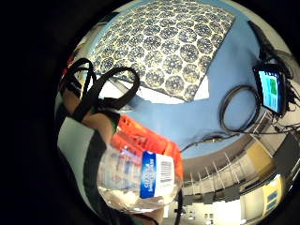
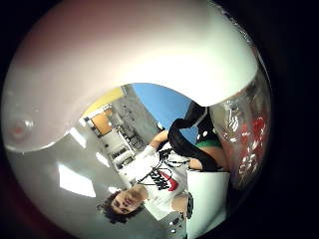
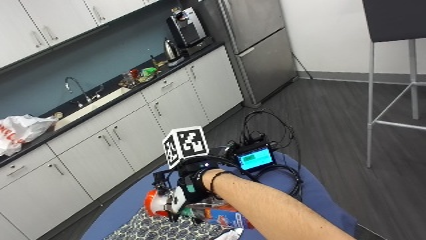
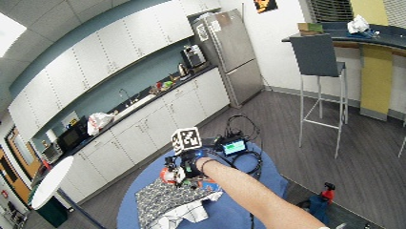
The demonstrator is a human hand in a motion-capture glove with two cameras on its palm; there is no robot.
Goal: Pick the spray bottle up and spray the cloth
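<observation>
So the patterned cloth (image 4: 170,198) is lying spread out on the blue surface (image 4: 254,191), just left of and below the grip (image 3: 190,190), with one corner folded over so the white underside shows. The grip is the gloved right hand, and it's wrapped around the spray bottle (image 3: 174,201), holding it up off the surface right over the near edge of the cloth. The bottle is clear with an orange-red top and a blue and white label, and it's tipped on its side rather than upright. From the palm side the bottle (image 1: 140,176) fills the view close up, with the cloth (image 1: 166,44) under it. Off to the right of the grip there's a small screen (image 3: 256,159) sitting on the surface, plus a coiled black cable (image 1: 239,110) next to it.
</observation>
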